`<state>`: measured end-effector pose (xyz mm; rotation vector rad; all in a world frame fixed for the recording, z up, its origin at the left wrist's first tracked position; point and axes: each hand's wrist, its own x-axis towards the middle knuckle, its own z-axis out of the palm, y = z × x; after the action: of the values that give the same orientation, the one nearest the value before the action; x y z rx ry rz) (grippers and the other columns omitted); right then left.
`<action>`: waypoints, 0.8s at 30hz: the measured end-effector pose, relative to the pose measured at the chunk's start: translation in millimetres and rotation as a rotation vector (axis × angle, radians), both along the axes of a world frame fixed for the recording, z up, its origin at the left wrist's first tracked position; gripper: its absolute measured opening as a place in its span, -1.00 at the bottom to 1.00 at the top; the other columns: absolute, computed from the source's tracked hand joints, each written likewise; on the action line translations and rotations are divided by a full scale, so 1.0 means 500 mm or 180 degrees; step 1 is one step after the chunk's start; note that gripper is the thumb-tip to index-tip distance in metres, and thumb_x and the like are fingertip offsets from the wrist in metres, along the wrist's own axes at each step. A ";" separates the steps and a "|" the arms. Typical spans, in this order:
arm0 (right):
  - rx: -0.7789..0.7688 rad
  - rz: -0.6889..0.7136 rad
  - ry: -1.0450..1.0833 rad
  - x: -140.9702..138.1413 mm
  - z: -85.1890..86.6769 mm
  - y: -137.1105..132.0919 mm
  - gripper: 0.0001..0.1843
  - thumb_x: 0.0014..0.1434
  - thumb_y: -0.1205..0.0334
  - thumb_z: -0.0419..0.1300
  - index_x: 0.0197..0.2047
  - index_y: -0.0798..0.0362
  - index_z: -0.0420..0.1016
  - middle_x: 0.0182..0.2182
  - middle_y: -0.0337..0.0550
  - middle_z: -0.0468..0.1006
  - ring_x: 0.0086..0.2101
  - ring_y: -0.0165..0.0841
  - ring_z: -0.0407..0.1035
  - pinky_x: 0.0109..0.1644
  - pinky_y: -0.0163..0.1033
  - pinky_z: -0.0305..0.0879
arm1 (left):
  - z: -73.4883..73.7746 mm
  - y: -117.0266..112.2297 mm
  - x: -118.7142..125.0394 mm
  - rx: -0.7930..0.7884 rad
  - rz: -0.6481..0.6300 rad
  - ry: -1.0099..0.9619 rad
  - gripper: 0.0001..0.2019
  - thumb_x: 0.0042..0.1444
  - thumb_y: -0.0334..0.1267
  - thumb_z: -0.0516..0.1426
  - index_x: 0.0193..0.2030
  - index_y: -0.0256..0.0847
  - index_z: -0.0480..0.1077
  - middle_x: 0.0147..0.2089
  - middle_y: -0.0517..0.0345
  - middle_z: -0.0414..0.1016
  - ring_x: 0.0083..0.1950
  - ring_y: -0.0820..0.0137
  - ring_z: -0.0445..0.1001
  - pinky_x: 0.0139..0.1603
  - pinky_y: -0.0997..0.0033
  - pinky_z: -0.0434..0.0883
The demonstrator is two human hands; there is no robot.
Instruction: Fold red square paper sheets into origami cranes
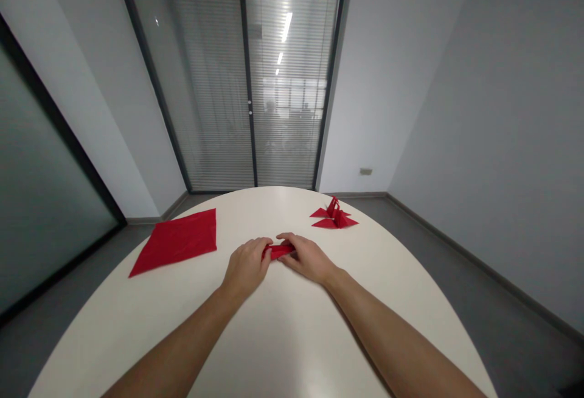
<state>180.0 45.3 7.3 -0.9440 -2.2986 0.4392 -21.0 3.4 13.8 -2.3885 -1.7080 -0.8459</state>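
A small folded piece of red paper (279,252) is held between my two hands, low over the middle of the table. My left hand (247,263) pinches its left end, the thumb on the near side. On the other end, my right hand (306,257) grips with thumb and fingers on either side. Both ends of the paper are partly hidden by my fingers. To the right and farther back stand two folded red paper cranes (338,220), one close behind the other, wings spread.
Flat red paper sheets (182,240) lie on the table's left side. The round white table (283,337) has its curved far edge near a glass partition with blinds (292,142). Grey walls (493,112) stand to the right.
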 end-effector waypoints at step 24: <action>-0.0448 0.0175 0.0252 -0.002 -0.008 0.011 -0.87 0.24 0.34 0.24 -0.15 0.03 0.60 -0.30 -0.19 0.64 -0.32 -0.35 0.47 -0.19 -0.30 0.33 | -0.011 0.011 -0.009 0.0294 -0.0499 -0.0139 -0.80 0.19 -0.50 0.05 -0.21 -0.16 0.44 0.01 0.04 0.49 0.06 0.23 0.41 0.09 0.18 0.39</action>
<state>178.8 50.6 3.1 -0.9151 -2.2493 0.6576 -25.5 9.0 8.2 -2.4842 -1.4758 -0.9822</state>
